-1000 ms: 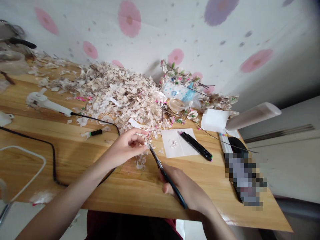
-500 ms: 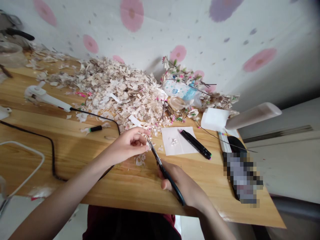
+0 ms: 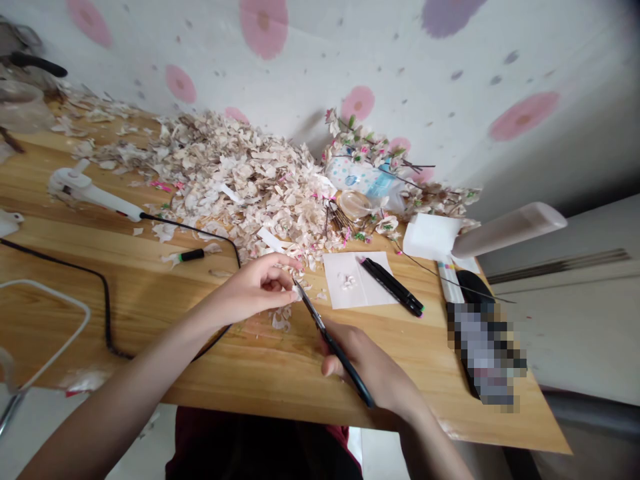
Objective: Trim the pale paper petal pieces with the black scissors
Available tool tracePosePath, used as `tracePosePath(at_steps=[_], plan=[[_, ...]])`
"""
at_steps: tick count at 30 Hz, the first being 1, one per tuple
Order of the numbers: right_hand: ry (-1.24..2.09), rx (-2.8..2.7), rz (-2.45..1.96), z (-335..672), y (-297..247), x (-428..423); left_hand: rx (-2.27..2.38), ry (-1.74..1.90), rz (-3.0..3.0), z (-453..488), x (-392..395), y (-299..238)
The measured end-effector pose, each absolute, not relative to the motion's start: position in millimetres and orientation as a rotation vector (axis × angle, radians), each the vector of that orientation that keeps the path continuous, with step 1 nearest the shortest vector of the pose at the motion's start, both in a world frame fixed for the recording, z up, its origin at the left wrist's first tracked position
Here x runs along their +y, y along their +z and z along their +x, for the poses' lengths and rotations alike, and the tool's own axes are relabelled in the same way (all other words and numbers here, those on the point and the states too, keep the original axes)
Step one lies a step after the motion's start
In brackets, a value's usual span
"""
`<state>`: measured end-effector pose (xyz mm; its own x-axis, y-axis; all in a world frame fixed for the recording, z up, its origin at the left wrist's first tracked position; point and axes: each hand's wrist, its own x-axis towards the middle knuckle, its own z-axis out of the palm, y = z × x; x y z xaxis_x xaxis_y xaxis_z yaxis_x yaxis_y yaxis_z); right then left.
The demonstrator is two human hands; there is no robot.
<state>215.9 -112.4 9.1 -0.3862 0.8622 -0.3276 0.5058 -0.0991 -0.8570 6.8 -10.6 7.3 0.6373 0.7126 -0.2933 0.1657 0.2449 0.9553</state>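
Note:
My right hand grips black-handled scissors, the blades pointing up and left. Their tips are at the fingertips of my left hand. Between my left thumb and fingers I pinch a small white petal-like piece, mostly hidden by the fingers. Small white cut bits lie on a sheet of white paper to the right. Loose pale scraps lie on the wood below my left hand.
A large heap of pale dried petals covers the table's back. Black marker pens rest on the paper. At left lie a white glue gun with black cord and a small green-black marker. Artificial blossom branches stand behind.
The scissors and both hands keep nearly the same place, with the blade tips still at my left fingertips. The view has shifted very slightly.

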Motion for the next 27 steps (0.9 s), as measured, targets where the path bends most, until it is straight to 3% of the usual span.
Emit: tracePosePath(at_steps=[27], plan=[[1.444, -1.925, -1.583, 220.7, 11.4, -108.1, 0.856, 0.441, 1.375, 5.0, -5.8, 7.7]])
